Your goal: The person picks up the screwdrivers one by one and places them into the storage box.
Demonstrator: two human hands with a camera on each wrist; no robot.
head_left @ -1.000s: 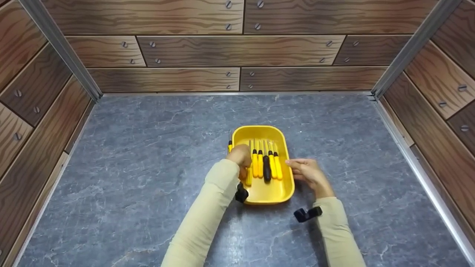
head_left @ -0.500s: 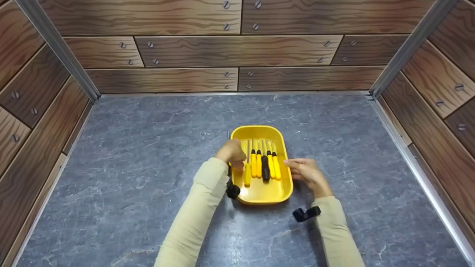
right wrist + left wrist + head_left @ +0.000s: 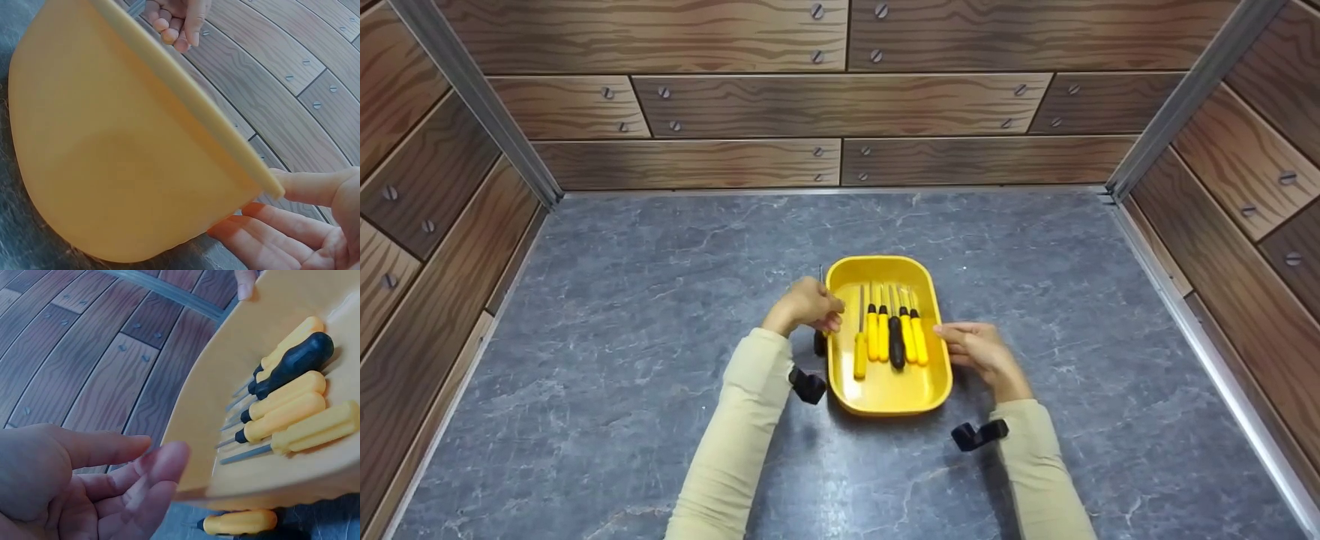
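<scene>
A yellow tray holds a row of several screwdrivers. Among them are a black-handled screwdriver and, leftmost, an all-yellow-handled screwdriver. My left hand hovers at the tray's left rim, its fingers loosely bent with nothing between them. On the opposite side my right hand pinches the tray's wall, thumb at the rim and fingers against the outside. Outside the tray, below my left hand, lies another yellow-handled screwdriver, with something dark beside it, mostly hidden.
The tray stands on a grey marbled tabletop. Wood-patterned walls enclose the back and both sides, with metal strips along the corners. A black wrist camera sits on the left sleeve, another black camera on the right.
My left hand has drawn out of the tray leftward to its rim, uncovering the leftmost yellow screwdriver inside. The right hand stays at the tray's right side.
</scene>
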